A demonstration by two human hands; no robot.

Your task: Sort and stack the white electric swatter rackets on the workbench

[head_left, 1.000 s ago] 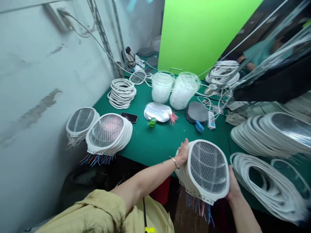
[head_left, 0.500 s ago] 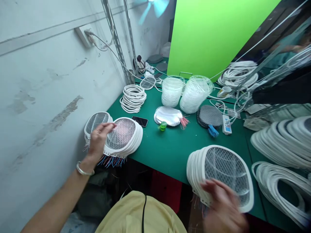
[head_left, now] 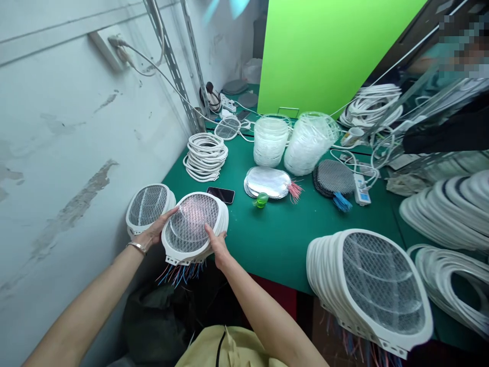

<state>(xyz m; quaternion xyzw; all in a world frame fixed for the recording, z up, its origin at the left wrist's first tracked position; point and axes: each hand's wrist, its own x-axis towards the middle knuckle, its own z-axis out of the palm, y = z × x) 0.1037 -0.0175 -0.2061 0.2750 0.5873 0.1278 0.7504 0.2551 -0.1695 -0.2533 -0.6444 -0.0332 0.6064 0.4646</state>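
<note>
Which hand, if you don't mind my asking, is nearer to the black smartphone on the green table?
The right hand is nearer: it holds the right edge of the stack of white bug-zapper racket heads, just below the smartphone. The left hand is farther, at the stack's left edge.

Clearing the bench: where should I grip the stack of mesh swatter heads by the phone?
Take the stack of mesh swatter heads by its white side rims, left hand and right hand from either side: the rims stack evenly, and coloured wires dangle at the near end.
</note>
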